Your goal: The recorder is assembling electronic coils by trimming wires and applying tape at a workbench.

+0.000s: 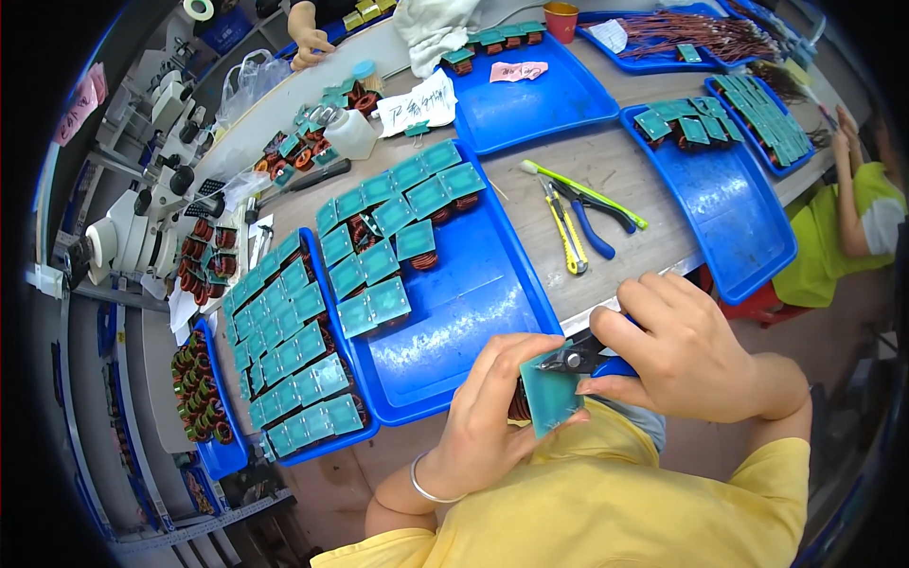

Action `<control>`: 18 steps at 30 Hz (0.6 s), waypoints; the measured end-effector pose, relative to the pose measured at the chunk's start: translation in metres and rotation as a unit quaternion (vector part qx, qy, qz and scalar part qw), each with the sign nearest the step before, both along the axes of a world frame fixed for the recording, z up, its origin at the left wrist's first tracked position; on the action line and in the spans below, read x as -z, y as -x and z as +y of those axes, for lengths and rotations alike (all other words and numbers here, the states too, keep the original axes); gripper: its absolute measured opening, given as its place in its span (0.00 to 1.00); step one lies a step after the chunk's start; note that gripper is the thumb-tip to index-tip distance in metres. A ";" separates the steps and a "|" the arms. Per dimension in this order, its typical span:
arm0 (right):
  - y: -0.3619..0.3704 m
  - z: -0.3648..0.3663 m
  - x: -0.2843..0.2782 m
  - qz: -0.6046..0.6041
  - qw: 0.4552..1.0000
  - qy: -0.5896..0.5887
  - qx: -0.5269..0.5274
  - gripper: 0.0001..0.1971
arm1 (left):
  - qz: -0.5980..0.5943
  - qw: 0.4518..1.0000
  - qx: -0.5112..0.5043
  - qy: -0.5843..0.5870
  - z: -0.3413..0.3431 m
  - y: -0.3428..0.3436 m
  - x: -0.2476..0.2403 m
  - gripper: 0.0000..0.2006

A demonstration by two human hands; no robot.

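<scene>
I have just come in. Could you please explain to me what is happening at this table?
A person in a yellow top holds a green circuit board in the left hand. The right hand grips blue-handled pliers, their tip at the board's upper edge; whether they are cutting cannot be seen. A nearby blue tray is partly filled with similar boards. A yellow knife lies on the table.

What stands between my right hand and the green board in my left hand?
The blue-handled cutters, which your right hand grips; in view, they overlap the upper right of the green board your left hand holds. Nothing else visible intervenes.
</scene>
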State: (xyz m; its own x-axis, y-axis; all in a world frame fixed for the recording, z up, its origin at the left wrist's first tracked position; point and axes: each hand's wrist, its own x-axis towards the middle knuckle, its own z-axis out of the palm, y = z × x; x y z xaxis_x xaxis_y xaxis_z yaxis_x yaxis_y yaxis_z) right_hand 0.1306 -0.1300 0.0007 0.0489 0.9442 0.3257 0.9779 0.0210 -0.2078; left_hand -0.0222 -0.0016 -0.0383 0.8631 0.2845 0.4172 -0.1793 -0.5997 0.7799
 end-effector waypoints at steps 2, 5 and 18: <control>0.000 0.001 0.003 0.001 1.000 0.000 0.003 0.21 | 0.003 1.000 0.002 -0.003 0.000 0.000 0.000 0.32; -0.004 0.003 0.007 0.008 1.000 0.005 0.008 0.21 | 0.029 0.999 -0.005 0.017 0.002 -0.003 0.001 0.32; -0.022 -0.010 0.017 0.061 0.995 0.006 0.081 0.20 | 0.052 0.851 0.054 0.520 0.012 -0.001 0.017 0.39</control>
State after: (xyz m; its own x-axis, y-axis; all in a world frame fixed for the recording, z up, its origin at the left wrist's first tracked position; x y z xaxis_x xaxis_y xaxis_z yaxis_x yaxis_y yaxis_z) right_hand 0.1528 -0.1396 -0.0167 0.2391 0.9244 0.2973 0.9356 -0.1374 -0.3251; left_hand -0.0210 0.0107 -0.0556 0.9248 0.3696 -0.0906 -0.0882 0.4400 0.8937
